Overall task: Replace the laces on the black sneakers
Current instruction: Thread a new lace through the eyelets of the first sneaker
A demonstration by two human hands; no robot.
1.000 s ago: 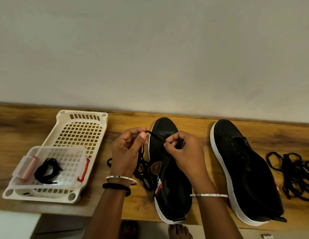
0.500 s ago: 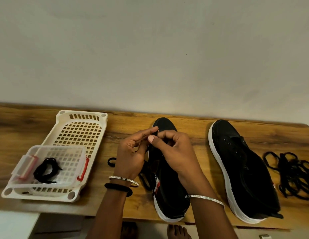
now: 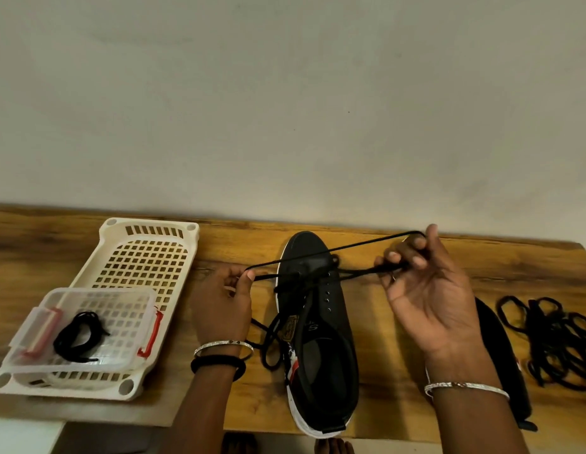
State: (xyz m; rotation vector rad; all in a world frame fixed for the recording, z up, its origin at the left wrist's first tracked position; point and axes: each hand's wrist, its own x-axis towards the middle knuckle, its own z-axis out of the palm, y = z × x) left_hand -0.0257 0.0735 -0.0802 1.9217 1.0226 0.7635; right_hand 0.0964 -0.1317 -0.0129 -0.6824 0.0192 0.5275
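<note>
- Half a second earlier both hands were bunched over the toe of the middle shoe. They have since drawn apart: the left hand (image 3: pixel 223 306) has dropped to the shoe's left side and the right hand (image 3: pixel 429 299) has lifted away to the right.
- A thin black shoelace (image 3: pixel 350 245) stretches between them in two strands that cross above the shoe's front.
- The left hand pinches the lace between thumb and fingertips. The right hand's fingers curl round its other part.
- Which eyelets the lace passes through is hard to tell, black on black. Slack loops lie on the bench beside the left wrist.
- The black low-top sneaker with a white sole (image 3: pixel 321 322) lies mid-bench, toe toward the back edge and heel at the front edge.
- A second black sneaker (image 3: pixel 501 342) is mostly hidden behind the right hand and forearm, so only a dark strip shows.
- A tangled pile of black laces (image 3: pixel 556 342) lies at the right end of the wooden bench (image 3: pixel 383 371), cut off by the frame.
- At the left end sits a cream perforated plastic basket (image 3: pixel 151 224).
- In the basket's front part is a clear plastic box with red latches (image 3: pixel 147 309), holding one coiled black lace (image 3: pixel 77 335).
</note>
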